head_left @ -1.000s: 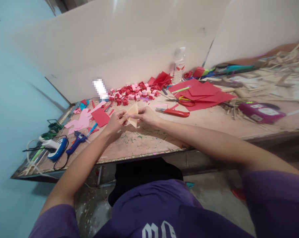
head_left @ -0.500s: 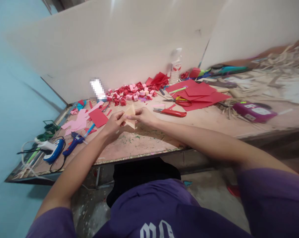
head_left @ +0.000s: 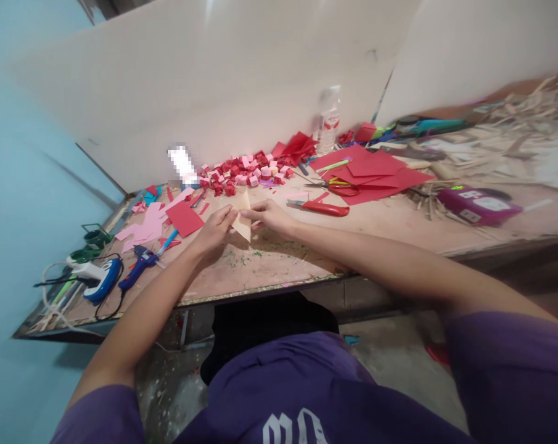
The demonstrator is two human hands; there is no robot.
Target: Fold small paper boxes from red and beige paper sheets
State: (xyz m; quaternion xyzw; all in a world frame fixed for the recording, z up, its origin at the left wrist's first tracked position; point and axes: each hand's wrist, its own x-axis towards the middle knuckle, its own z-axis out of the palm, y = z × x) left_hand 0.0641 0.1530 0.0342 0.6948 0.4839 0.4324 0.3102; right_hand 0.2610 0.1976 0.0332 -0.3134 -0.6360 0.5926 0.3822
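A pale cream piece of folded paper (head_left: 243, 229) is held between both hands above the table's front part. My left hand (head_left: 217, 227) pinches its left side. From the right, my right hand (head_left: 268, 217) grips the paper with thumb and fingers. The thumbs are close together near the middle of the sheet, and points of paper stick out above and below them. Behind the hands lies a pile of small red and pink paper cubes (head_left: 242, 171). A red rectangle of paper (head_left: 185, 218) is left of my left hand.
A red-handled knife (head_left: 325, 208), scissors (head_left: 343, 189) and red sheets (head_left: 375, 172) lie to the right, near a purple device (head_left: 477, 205). At the left are a blue glue gun (head_left: 139, 266), a power socket (head_left: 103, 280) and pink paper (head_left: 147, 227). A bottle (head_left: 329, 123) stands behind.
The paper between my hands has turned slightly and its lower point sits a little lower. My fingertips have shifted slightly on it; both hands keep hold.
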